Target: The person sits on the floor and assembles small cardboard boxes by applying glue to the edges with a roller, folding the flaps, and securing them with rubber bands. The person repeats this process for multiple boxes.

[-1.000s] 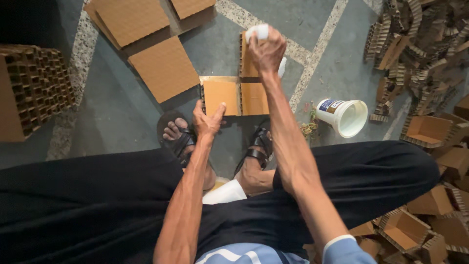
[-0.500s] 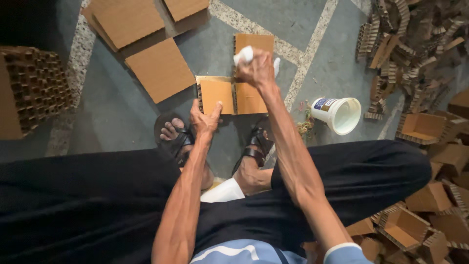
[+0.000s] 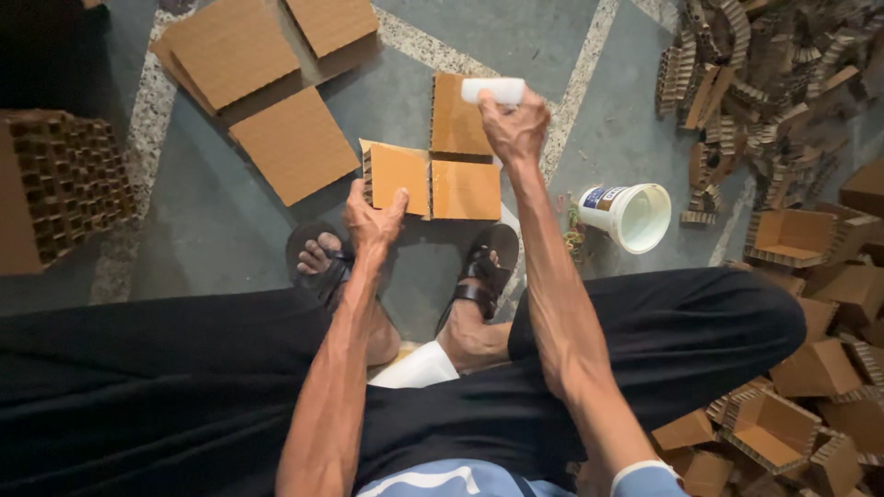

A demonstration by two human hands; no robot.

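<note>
My right hand grips a small white bottle and holds it over the far flap of a flat orange cardboard piece lying on the floor in front of my feet. My left hand rests on the near left corner of that cardboard, fingers spread, pressing the left flap down. The cardboard has a thick corrugated edge on its left side.
Several flat brown cardboard sheets lie at upper left. A honeycomb cardboard block sits at far left. A white plastic tub lies tipped at right. Corrugated strips and small folded cardboard boxes pile at right.
My right hand with the white bottle has moved back over the far flap after dipping nearer the middle of the cardboard. My left hand stays on the left flap.
</note>
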